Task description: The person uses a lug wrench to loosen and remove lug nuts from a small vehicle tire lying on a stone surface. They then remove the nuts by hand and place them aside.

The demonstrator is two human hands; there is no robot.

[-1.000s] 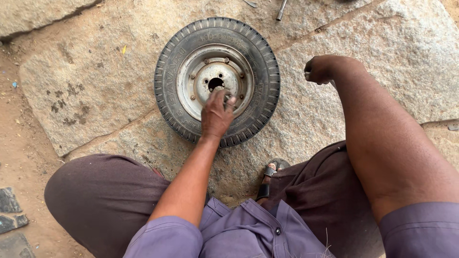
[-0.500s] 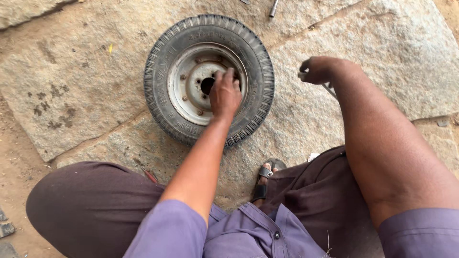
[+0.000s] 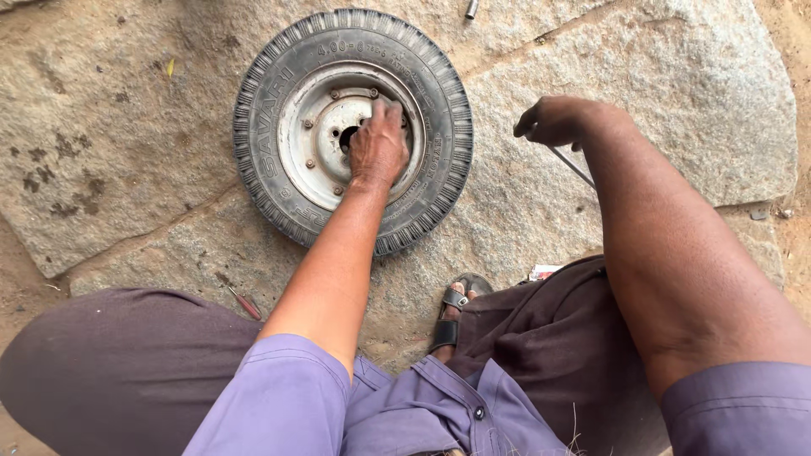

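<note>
A small black tyre [image 3: 269, 127] on a grey steel rim [image 3: 314, 135] lies flat on a stone slab in the head view. My left hand [image 3: 379, 145] rests on the rim's right side, fingers curled over the hub near the centre hole, gripping nothing that I can see. My right hand [image 3: 557, 122] hovers to the right of the tyre, closed around a thin metal rod [image 3: 571, 165] that points down and right from the fist. What the rod's far end looks like is hidden behind my forearm.
Large rough stone slabs [image 3: 110, 143] make up the ground, with a crack running under the tyre. A small metal piece [image 3: 471, 9] lies at the top edge. A red-handled tool [image 3: 247, 305] lies by my left knee. My sandalled foot [image 3: 450, 315] sits below the tyre.
My left hand has slid from the tyre's lower edge up onto the rim's hub. My right hand keeps its fist beside the tyre. The view has shifted slightly.
</note>
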